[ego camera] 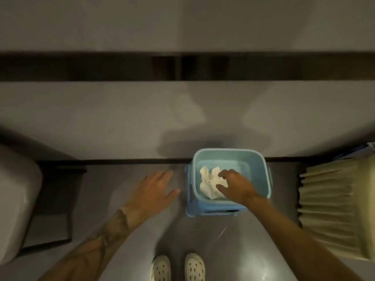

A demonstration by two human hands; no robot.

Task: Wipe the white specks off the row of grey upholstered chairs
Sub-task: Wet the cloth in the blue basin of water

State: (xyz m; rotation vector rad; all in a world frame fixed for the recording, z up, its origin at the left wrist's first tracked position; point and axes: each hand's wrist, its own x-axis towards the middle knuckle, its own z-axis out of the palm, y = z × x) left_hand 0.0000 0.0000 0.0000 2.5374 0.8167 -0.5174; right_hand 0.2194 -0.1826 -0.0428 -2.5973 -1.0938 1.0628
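Note:
A crumpled white cloth (209, 182) lies in a light blue bucket (261, 171) that holds some water. The bucket stands on a small blue stool (203, 209). My right hand (236, 187) reaches into the bucket from the right, with thumb and fingers closing around the cloth's right side. My left hand (156, 191) hovers to the left of the bucket, fingers spread and holding nothing. At the far left edge is a grey padded shape (18, 199), seemingly part of a chair; no white specks show on it in this blurred view.
A cream pleated object (332, 209) stands at the right edge. My feet in white perforated shoes (176, 267) are on the grey floor just behind the stool. A grey wall with a dark horizontal band (182, 66) rises ahead.

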